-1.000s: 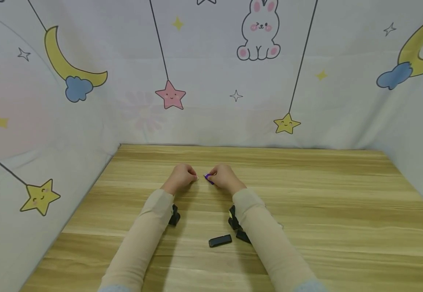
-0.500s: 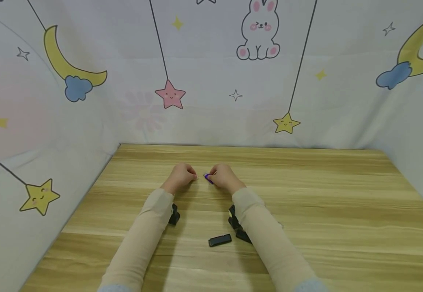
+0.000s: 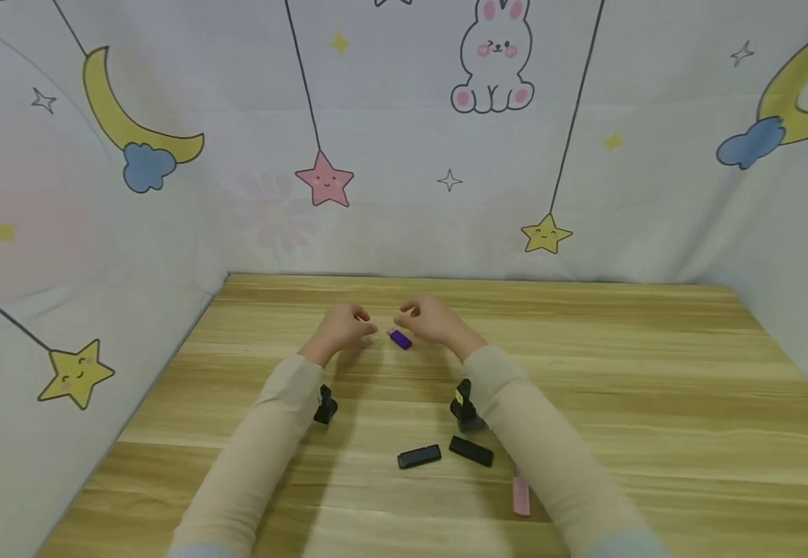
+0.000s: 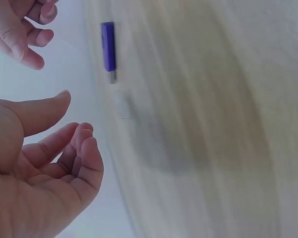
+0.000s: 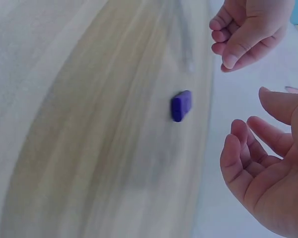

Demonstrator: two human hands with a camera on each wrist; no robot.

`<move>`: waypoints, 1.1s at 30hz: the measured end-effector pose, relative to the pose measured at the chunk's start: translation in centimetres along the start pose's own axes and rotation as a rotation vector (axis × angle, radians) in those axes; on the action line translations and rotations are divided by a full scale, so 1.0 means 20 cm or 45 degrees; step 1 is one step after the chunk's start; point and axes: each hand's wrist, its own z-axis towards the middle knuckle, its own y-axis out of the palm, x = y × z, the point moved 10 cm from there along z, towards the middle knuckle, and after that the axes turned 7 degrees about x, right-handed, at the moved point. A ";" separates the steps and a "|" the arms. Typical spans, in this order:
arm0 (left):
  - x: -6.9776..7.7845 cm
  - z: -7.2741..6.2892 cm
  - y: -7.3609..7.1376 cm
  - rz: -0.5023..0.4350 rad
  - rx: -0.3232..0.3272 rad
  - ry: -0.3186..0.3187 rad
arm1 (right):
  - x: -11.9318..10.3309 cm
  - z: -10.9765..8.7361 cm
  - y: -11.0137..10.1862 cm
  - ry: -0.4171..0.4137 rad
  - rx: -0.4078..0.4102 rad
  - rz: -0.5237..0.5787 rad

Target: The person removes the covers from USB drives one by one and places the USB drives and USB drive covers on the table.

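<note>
"Purple stick (image 3: 400, 339): still held?"
"No; your right hand (image 3: 433, 321) just released it, so it lies free on the counter (image 3: 627, 380). Your left hand (image 3: 341, 332) holds nothing either; both hands' fingers (image 4: 92, 156) are parted."

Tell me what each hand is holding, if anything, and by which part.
Nothing is held: the left hand and the right hand are both empty, clear of the purple USB stick lying on the table.
</note>
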 end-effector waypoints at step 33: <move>0.57 -0.59 0.00 -0.138 -0.024 0.584 | -0.21 -0.75 -0.33 -0.569 0.018 -0.068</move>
